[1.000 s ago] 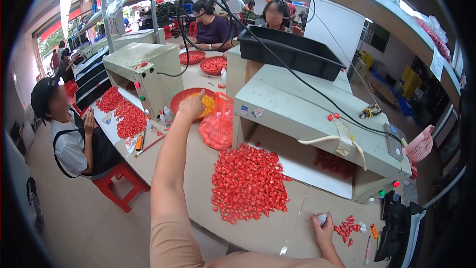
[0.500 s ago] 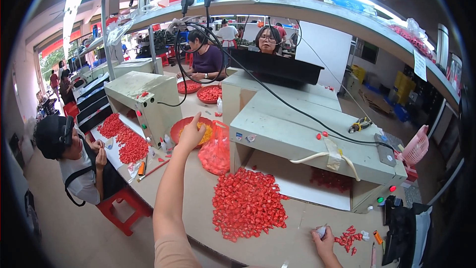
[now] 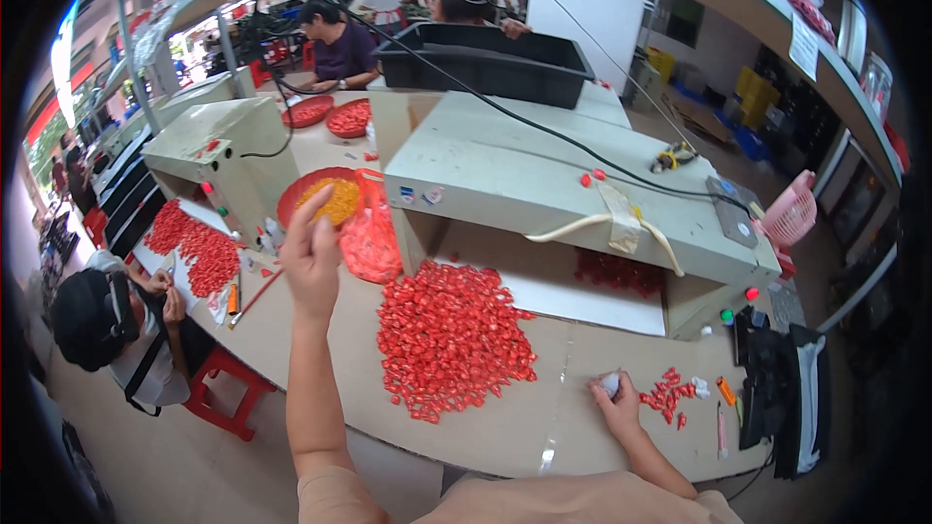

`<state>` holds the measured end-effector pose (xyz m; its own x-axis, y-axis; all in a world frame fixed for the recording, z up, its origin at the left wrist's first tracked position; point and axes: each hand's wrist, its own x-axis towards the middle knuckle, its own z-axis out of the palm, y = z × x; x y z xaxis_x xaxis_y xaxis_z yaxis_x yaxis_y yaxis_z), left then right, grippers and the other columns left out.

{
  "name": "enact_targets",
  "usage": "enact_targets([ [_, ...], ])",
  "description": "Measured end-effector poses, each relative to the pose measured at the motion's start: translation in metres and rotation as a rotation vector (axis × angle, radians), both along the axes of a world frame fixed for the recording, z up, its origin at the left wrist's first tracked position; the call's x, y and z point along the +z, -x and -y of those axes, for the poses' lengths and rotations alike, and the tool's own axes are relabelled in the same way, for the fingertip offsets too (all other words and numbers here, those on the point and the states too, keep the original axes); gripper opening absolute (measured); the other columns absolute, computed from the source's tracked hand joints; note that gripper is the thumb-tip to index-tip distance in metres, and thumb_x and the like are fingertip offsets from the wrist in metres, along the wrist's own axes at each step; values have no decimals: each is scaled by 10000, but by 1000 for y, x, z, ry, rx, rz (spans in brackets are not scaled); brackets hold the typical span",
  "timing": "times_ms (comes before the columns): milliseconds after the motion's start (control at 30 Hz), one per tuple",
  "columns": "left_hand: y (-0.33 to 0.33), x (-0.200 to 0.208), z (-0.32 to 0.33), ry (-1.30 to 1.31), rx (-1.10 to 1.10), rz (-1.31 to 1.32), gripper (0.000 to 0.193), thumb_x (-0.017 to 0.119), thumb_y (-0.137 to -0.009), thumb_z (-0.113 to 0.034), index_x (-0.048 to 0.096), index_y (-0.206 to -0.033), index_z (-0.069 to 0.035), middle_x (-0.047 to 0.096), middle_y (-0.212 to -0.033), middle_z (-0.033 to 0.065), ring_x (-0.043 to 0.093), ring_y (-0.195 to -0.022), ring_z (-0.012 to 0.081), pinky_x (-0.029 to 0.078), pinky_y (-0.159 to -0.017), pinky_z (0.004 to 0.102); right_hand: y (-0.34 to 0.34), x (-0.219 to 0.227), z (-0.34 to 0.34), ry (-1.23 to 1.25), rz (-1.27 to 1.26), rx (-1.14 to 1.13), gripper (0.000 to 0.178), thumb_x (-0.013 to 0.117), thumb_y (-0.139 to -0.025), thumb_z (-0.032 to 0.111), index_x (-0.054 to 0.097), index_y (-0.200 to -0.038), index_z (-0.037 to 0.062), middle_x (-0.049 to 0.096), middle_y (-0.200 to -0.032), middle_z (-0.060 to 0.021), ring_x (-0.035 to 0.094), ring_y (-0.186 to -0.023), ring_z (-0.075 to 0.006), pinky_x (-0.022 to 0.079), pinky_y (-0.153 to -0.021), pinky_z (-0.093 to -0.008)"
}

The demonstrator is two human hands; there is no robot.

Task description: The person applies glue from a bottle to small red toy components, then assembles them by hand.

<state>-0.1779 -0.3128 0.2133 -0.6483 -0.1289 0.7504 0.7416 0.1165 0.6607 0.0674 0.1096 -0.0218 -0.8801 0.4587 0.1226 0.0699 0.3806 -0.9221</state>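
Observation:
My left hand (image 3: pixel 313 257) is raised over the table, left of the big heap of small red pieces (image 3: pixel 451 340). Its index finger stretches up and nothing shows in it. Behind it are a red bowl (image 3: pixel 292 196) of small yellow pieces (image 3: pixel 338 202) and a red plastic bag (image 3: pixel 373 238). At the right, my right hand (image 3: pixel 618 409) is closed round a small whitish squeeze bottle (image 3: pixel 610 384), mostly covered by the fingers. Just beside that hand lies a smaller group of red pieces (image 3: pixel 668 394).
A pale metal box machine (image 3: pixel 563 175) with an open slot stands behind the heap. On it are pliers (image 3: pixel 672 157) and a black tray (image 3: pixel 485 68). A person in a black cap (image 3: pixel 87 311) sits at the left. An orange lighter (image 3: pixel 726 390) lies at the right.
The view has tipped downward and shifted right, so the table sits higher in the picture. My left hand has drawn back from the yellow pieces. My right hand still grips the bottle.

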Motion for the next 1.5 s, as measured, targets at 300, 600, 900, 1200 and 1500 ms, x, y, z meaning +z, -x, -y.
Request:
enact_targets([
  [300,-166,101,-40,-139,-214,-1698,237,458,-947,-284,547,-802,-118,441,-572,-22,398,-498,118,406,-522,292,4,8,1,52,-19,25,200,702,-859,111,581,-986,16,672,-919,-48,626,-835,-112,502,-765,-270],
  [600,-215,127,-38,240,79,-1681,315,493,-942,-229,512,-657,-96,480,-608,-21,503,-554,101,426,-481,203,4,14,4,117,-13,83,244,695,-878,166,570,-1024,16,660,-915,-44,616,-821,-100,500,-734,-260],
  [900,-242,38,-73,-23,-187,-891,205,417,-939,-288,507,-898,-109,395,-584,-13,344,-482,117,368,-527,307,4,24,-2,41,-59,2,256,671,-900,199,579,-1048,12,667,-935,-59,612,-788,-109,504,-723,-261],
  [1200,-269,-70,-142,-153,-323,146,201,489,-992,-147,526,-1152,-30,522,-826,60,462,-584,103,476,-527,280,-7,27,-58,-66,-130,-71,347,674,-871,291,547,-1005,-3,636,-880,-214,634,-809,-356,496,-725,-401],
  [1500,-256,-162,-207,-119,-540,829,295,514,-1003,-207,558,-1233,-29,574,-891,28,547,-676,68,502,-633,234,-11,-1,-82,-59,-274,-109,293,677,-876,239,550,-993,2,646,-832,-154,626,-747,-258,489,-694,-366],
])
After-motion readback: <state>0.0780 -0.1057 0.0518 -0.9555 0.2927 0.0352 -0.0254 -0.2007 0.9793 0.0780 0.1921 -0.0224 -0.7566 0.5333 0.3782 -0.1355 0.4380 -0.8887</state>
